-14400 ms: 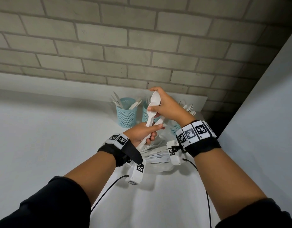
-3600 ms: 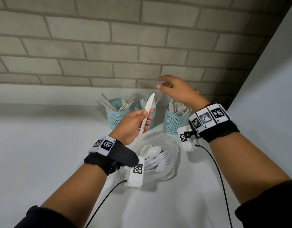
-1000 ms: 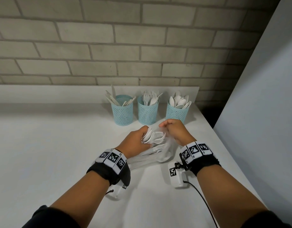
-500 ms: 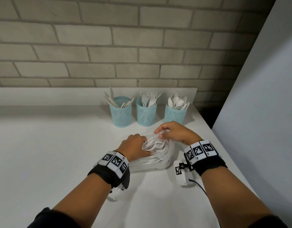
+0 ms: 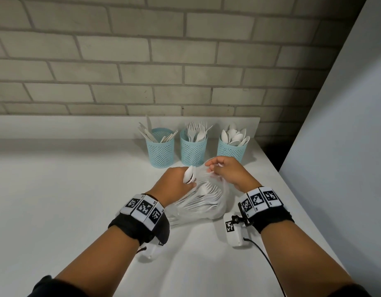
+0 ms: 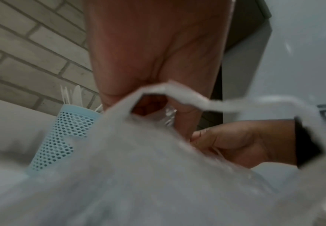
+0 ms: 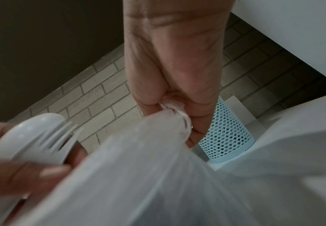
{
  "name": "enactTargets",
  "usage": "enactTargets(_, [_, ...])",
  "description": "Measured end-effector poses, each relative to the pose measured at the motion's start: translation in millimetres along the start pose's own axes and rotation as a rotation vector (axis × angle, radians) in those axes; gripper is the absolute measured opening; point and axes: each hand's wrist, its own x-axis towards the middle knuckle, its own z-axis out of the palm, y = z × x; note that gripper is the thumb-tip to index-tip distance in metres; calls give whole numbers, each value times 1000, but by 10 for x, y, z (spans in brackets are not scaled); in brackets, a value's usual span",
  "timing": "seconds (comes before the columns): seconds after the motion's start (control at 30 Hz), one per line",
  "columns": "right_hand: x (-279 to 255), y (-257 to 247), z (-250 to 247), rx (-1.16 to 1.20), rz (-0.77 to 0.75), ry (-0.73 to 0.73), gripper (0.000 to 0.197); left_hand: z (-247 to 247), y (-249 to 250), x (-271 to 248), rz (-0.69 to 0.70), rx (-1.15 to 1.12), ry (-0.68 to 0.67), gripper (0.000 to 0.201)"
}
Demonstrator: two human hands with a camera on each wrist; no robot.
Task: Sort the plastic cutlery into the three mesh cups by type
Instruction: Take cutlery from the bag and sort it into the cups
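Note:
Three light-blue mesh cups stand at the back of the white table: the left cup (image 5: 160, 150) holds knives, the middle cup (image 5: 193, 150) forks, the right cup (image 5: 232, 150) spoons. In front of them lies a clear plastic bag (image 5: 204, 203) with several white forks and spoons inside. My left hand (image 5: 188, 181) grips a small bunch of cutlery (image 5: 189, 174) at the bag's mouth; the right wrist view shows a spoon and a fork (image 7: 36, 137) in it. My right hand (image 5: 213, 168) pinches the bag's edge (image 7: 174, 110) and holds it up.
A brick wall runs behind the cups. A grey panel (image 5: 346, 125) rises along the table's right edge, with a dark gap at the back corner. Wrist camera cables trail on the table near my right forearm.
My left hand, which lay over the cutlery inside the bag, has come up with a bunch of spoon and fork heads. My right hand has lifted the bag's edge slightly.

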Motion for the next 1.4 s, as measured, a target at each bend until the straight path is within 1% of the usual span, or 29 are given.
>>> enactTargets(0.07, [15, -21, -12, -18, 9, 2, 20, -48, 26, 25, -53, -93, 5, 27])
enactTargets(0.17, [43, -89, -33, -121, 4, 37, 16, -150, 75, 75, -101, -272, -59, 28])
enactTargets(0.23, [34, -205, -48, -164, -44, 84, 21, -221, 124, 103, -122, -449, -100, 20])
enactTargets(0.27, [24, -281, -52, -149, -88, 92, 26, -252, 151, 124, -126, -516, -105, 19])
enactTargets(0.33, [1, -453, -47, -66, -163, 35, 31, -285, 198, 171, -114, -607, -99, 22])
enactTargets(0.37, [-9, -538, -37, -32, -180, -22, 32, -294, 223, 194, -117, -679, -107, 17])
enactTargets(0.4, [-14, -607, -20, -19, -185, -80, 32, -305, 249, 219, -124, -770, -127, 6])
enactTargets(0.43, [-10, -664, 2, -26, -188, -123, 30, -307, 258, 247, -130, -831, -148, 8])
enactTargets(0.47, [-4, -710, 25, -59, -197, -142, 29, -289, 246, 281, -138, -861, -156, 24])
enactTargets(0.53, [36, -769, 72, -137, -224, -133, 34, -260, 236, 324, -153, -874, -173, 50])
enactTargets(0.57, [59, -783, 96, -166, -228, -123, 37, -236, 221, 338, -147, -873, -184, 54])
enactTargets(0.63, [102, -788, 142, -163, -213, -140, 38, -214, 223, 349, -131, -895, -215, 46])
enactTargets(0.73, [130, -789, 199, -43, -164, -216, 27, -221, 218, 343, -159, -998, -205, 51])
enactTargets(0.8, [159, -776, 206, -18, -129, -226, 24, -216, 190, 340, -194, -1067, -216, 49])
enactTargets(0.9, [220, -741, 198, -8, -88, -183, 31, -204, 126, 328, -245, -1099, -185, 42])
enactTargets(0.97, [251, -722, 209, 0, -88, -144, 35, -202, 101, 327, -287, -1124, -151, 38])
enactTargets(1.03, [267, -712, 230, -3, -99, -107, 35, -185, 85, 332, -318, -1143, -129, 34])
enactTargets(1.13, [298, -675, 242, -18, -113, -29, 31, -165, 82, 317, -361, -1099, -131, 30])
enactTargets(1.23, [320, -640, 261, -1, -110, 39, 30, -151, 70, 284, -369, -1011, -128, 35])
enactTargets(1.3, [318, -626, 282, 56, -90, 43, 29, -147, 62, 278, -358, -994, -97, 40])
enactTargets(1.4, [297, -619, 305, 89, -61, -10, 31, -140, 60, 269, -355, -979, -55, 44])
